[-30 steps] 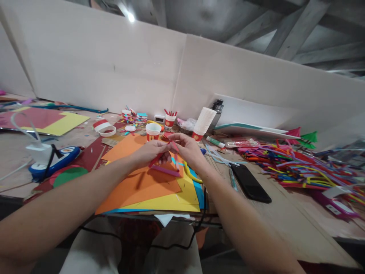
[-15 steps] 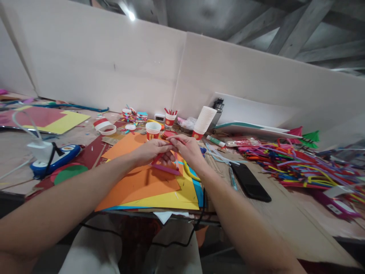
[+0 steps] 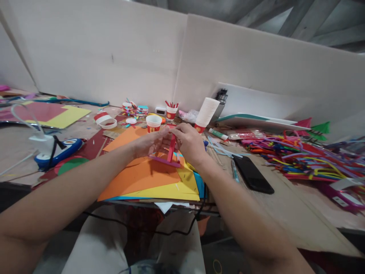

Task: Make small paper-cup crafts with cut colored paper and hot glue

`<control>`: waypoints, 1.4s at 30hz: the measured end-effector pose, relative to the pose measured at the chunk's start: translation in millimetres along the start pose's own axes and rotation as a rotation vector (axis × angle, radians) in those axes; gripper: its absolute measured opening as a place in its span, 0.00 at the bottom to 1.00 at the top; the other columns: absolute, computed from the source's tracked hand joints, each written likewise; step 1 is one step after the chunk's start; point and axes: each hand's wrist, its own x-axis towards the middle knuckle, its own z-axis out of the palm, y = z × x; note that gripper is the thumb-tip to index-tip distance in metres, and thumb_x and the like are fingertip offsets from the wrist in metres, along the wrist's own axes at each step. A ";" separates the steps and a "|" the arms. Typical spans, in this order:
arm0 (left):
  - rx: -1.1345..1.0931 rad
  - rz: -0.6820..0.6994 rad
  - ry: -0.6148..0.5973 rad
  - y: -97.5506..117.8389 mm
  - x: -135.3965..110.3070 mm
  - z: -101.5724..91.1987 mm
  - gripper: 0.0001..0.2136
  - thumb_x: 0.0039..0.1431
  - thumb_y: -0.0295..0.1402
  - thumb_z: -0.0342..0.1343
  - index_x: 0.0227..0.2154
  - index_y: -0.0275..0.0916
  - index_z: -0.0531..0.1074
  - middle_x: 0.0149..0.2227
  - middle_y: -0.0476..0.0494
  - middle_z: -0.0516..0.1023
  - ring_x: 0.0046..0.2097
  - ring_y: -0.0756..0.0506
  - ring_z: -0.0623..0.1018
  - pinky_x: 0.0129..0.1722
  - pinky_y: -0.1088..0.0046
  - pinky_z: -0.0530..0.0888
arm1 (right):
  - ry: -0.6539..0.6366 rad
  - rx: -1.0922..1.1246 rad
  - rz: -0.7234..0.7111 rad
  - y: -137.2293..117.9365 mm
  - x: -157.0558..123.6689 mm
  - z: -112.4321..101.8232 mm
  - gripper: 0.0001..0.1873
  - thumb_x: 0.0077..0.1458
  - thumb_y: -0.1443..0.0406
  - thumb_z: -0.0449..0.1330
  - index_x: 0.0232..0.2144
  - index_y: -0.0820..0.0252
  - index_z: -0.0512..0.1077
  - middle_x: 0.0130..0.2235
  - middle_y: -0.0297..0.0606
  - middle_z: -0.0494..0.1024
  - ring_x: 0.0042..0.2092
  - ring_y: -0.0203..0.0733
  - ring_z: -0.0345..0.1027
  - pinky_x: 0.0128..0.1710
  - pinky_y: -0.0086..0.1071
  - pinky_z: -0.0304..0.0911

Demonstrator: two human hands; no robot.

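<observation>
Between my hands a small pink and red stick piece stands over the orange paper: a red upright strip (image 3: 171, 149) meets a pink crossbar (image 3: 164, 162) at its lower end. My right hand (image 3: 190, 141) is closed, its fingertips pinching the top of the upright. My left hand (image 3: 151, 144) is curled against the piece from the other side, its fingertips meeting those of my right hand; its exact grip is partly hidden. Beneath lie orange paper (image 3: 137, 180) and yellow paper (image 3: 186, 192). A paper cup (image 3: 153, 123) stands just behind my left hand.
A leaning cup stack (image 3: 207, 112) stands behind my right hand. Rightward are a glue stick (image 3: 218, 134), a black phone (image 3: 253, 174) and a heap of pipe cleaners (image 3: 293, 156). A blue and white device (image 3: 61, 152) sits left. A black cable (image 3: 196, 220) hangs off the front edge.
The red strip has turned from mostly hidden in my fingers to upright and visible, with the pink crossbar below it. My view has tilted slightly downward.
</observation>
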 end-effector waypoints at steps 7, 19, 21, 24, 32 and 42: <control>0.027 -0.018 0.147 0.0 -2.5 4.6 0.14 0.47 0.38 0.69 0.31 0.32 0.77 0.29 0.42 0.78 0.30 0.49 0.77 0.36 0.72 0.73 | 0.079 -0.007 -0.036 3.0 0.0 0.8 0.15 0.62 0.70 0.51 0.41 0.57 0.78 0.41 0.43 0.77 0.43 0.44 0.68 0.42 0.35 0.62; 0.060 -0.009 0.160 -6.5 0.5 2.7 0.15 0.47 0.40 0.69 0.27 0.32 0.74 0.26 0.40 0.78 0.27 0.50 0.75 0.28 0.76 0.68 | 0.129 0.005 -0.101 2.1 -0.7 -3.5 0.12 0.61 0.69 0.54 0.42 0.57 0.76 0.41 0.43 0.77 0.44 0.45 0.68 0.43 0.37 0.64; 0.052 0.017 0.220 -5.6 1.3 -1.2 0.15 0.47 0.39 0.68 0.27 0.32 0.73 0.25 0.41 0.78 0.25 0.51 0.74 0.27 0.77 0.68 | 0.128 0.073 -0.100 6.3 1.5 -5.4 0.12 0.60 0.68 0.56 0.45 0.57 0.75 0.43 0.44 0.76 0.46 0.45 0.68 0.45 0.38 0.65; 0.010 0.039 0.302 -0.7 0.7 -5.5 0.14 0.49 0.38 0.67 0.30 0.32 0.74 0.28 0.42 0.79 0.26 0.50 0.75 0.28 0.75 0.70 | 0.163 0.154 -0.043 15.6 4.2 -8.6 0.14 0.57 0.69 0.59 0.46 0.58 0.74 0.44 0.44 0.76 0.47 0.46 0.69 0.48 0.39 0.65; -0.005 0.203 0.466 4.6 1.7 -12.0 0.12 0.50 0.36 0.66 0.31 0.32 0.75 0.30 0.42 0.79 0.30 0.50 0.76 0.31 0.75 0.70 | 0.201 0.159 0.268 32.6 3.7 -8.7 0.10 0.56 0.67 0.58 0.39 0.61 0.77 0.40 0.43 0.77 0.40 0.44 0.71 0.44 0.38 0.66; 0.024 0.260 0.572 0.6 4.5 -15.5 0.12 0.49 0.36 0.66 0.28 0.32 0.74 0.27 0.43 0.78 0.27 0.51 0.74 0.29 0.75 0.68 | -0.119 -0.045 0.376 42.5 12.5 11.0 0.12 0.56 0.70 0.56 0.36 0.59 0.79 0.41 0.45 0.79 0.46 0.50 0.69 0.47 0.44 0.56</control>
